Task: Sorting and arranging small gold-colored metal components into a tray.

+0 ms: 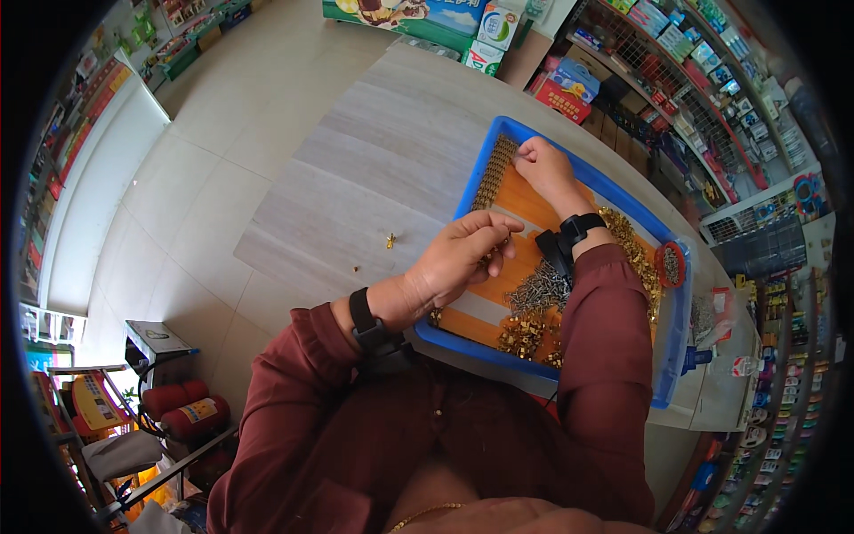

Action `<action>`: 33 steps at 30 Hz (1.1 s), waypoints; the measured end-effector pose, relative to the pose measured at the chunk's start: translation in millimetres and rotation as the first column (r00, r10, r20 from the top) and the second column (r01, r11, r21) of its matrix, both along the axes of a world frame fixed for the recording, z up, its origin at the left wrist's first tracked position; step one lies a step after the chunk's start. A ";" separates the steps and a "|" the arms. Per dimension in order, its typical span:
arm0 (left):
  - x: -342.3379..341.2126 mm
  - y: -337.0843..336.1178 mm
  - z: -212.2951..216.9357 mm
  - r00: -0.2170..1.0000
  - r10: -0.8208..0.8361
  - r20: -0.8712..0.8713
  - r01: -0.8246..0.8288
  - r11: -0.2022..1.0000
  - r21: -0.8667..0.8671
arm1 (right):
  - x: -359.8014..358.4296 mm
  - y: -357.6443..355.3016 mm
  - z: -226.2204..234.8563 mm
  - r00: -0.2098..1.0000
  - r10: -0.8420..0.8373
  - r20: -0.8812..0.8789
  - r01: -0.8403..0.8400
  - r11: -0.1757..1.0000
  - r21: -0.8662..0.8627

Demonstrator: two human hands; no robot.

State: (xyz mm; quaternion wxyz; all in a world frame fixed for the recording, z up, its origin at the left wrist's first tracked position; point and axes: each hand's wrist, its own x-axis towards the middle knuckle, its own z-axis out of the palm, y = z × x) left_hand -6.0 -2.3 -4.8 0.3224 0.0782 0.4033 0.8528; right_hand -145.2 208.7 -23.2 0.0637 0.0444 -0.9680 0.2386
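Observation:
My left hand (467,254) is curled above the left edge of the blue tray (425,333), its fingers closed round something small that they mostly hide. Farther off, my right hand (544,169) is pinched at the tray's far end. Whatever its fingertips hold is too small to make out. Beside it, brass-coloured small parts (492,178) stand in tight rows on an orange board (511,245). Silver screws (539,289) lie heaped under my right wrist. Loose brass fittings form a near pile (520,336) and another pile (633,254) along the tray's right side.
A red bowl (682,267) of small metal parts sits at the tray's right side. On the grey wooden table (347,160) lie a brass piece (390,240) and a tinier bit (356,269). A clear bottle (740,366) lies right. Shelves surround the table; fire extinguishers (194,416) stand lower left.

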 end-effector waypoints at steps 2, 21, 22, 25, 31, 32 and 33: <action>0.4 0.2 -0.5 1.000 0.004 0.003 -0.004 1.000 -0.001 | 2.9 -3.7 5.8 1.000 -0.009 0.019 0.009 1.000 0.026; 3.6 2.4 3.9 0.998 0.057 -0.006 -0.057 0.998 -0.011 | 80.4 19.7 63.1 0.867 0.196 0.459 -0.183 0.980 -0.074; 2.6 2.0 4.0 0.997 0.070 -0.016 -0.071 0.997 -0.009 | 91.7 19.9 64.8 0.874 0.187 0.448 -0.208 0.978 -0.003; 0.8 3.0 -1.2 0.998 0.068 0.000 -0.068 0.998 -0.007 | 117.2 16.9 66.3 0.872 0.189 0.451 -0.274 0.952 0.133; 2.8 4.4 5.5 0.997 0.071 -0.005 -0.071 0.996 -0.060 | 142.3 -10.0 57.1 0.869 0.208 0.449 -0.308 0.938 0.160; 3.1 4.2 5.8 0.998 0.067 -0.016 -0.068 0.995 -0.070 | 143.7 -12.9 55.8 0.872 0.198 0.448 -0.318 0.925 0.210; 3.0 4.2 3.3 0.997 0.068 -0.028 -0.070 0.996 -0.063 | 142.7 -13.6 51.7 0.873 0.234 0.428 -0.348 0.914 0.210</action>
